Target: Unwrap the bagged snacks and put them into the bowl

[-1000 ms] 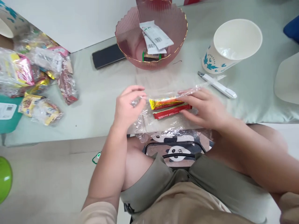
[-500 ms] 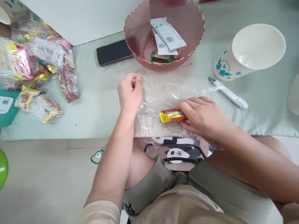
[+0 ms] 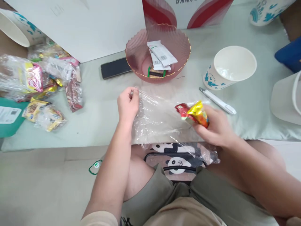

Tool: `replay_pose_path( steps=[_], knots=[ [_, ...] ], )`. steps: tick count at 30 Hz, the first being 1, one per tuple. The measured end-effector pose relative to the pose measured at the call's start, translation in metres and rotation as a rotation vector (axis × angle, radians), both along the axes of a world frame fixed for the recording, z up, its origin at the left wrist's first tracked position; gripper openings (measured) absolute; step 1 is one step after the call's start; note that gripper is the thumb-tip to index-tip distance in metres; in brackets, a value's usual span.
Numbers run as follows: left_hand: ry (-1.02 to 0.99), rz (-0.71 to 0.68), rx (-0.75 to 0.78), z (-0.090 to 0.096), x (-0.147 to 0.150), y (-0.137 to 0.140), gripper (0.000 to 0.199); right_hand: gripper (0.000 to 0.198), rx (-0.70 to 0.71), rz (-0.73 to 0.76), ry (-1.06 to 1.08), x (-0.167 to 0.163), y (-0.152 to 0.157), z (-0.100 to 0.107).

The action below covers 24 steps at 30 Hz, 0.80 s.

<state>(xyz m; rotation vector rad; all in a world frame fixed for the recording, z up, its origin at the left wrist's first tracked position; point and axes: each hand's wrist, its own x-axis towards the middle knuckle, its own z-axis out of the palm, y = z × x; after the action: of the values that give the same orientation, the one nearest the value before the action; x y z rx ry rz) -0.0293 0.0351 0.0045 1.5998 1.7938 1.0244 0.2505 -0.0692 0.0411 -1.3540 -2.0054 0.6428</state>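
My left hand (image 3: 127,105) is closed in a pinch on the upper left corner of a clear plastic bag (image 3: 156,116). The bag spreads flat over the table's front edge, its lower right part hanging down. Held above it in my right hand (image 3: 217,127) are small wrapped snacks: a yellow and orange snack packet (image 3: 199,113) and, beside it, a red snack packet (image 3: 182,110). My fingers partly cover them. Beyond the bag stands a pink ribbed bowl (image 3: 136,47) with two white packets (image 3: 163,53) and a green-edged packet (image 3: 156,72) inside.
A black phone (image 3: 115,68) lies left of the bowl. On the right are a white utility knife (image 3: 219,101), a paper cup (image 3: 211,77) and a white container (image 3: 283,100). Several wrapped snacks (image 3: 33,78) are heaped at the left, near a white box (image 3: 98,28).
My right hand has lifted and turned the snacks, so the red packet shows beside the yellow one. My left hand keeps its pinch on the bag. The view has tilted up.
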Motion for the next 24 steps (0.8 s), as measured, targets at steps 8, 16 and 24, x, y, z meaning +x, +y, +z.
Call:
replay_pose_path(
  steps=[8,16,24],
  knots=[
    [-0.031,-0.085,-0.030,0.008,0.001,-0.003,0.025,0.033,-0.327,-0.480,0.863,0.011,0.009,0.029],
    [-0.071,-0.181,-0.059,0.018,0.001,-0.008,0.025,0.015,-0.559,-0.449,0.652,-0.071,0.128,0.080],
    [-0.158,-0.249,-0.036,0.022,-0.004,-0.014,0.028,0.025,-0.146,-0.448,-0.034,-0.115,0.146,0.097]
  ],
)
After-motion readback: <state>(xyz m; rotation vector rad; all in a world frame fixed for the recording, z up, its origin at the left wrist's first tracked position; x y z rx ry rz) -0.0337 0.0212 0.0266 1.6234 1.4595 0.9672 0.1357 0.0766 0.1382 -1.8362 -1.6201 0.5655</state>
